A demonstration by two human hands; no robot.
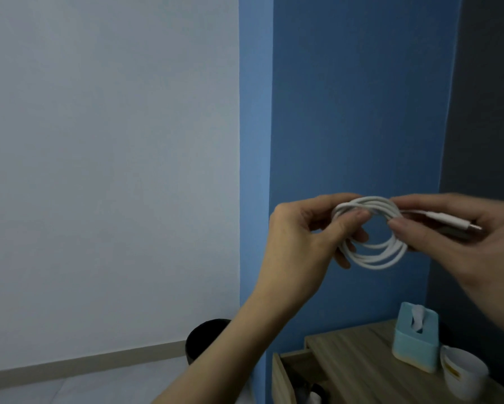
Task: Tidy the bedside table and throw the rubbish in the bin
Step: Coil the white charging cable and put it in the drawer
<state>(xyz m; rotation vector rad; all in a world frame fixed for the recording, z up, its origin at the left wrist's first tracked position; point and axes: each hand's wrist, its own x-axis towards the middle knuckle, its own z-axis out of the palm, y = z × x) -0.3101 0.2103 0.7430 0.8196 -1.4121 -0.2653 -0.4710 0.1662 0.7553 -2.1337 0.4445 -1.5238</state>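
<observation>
Both hands up at chest height: left hand [300,228] pinches one side of the coiled white cable [371,231], right hand [460,228] grips the other w/ plug end sticking out. Coil looks about wound, not yet stowed. Bedside table [358,360], drawer open, holds tissue box [416,336] & paper cup [463,374], prob. rubbish. Black bin [204,336] on floor by blue wall.
</observation>
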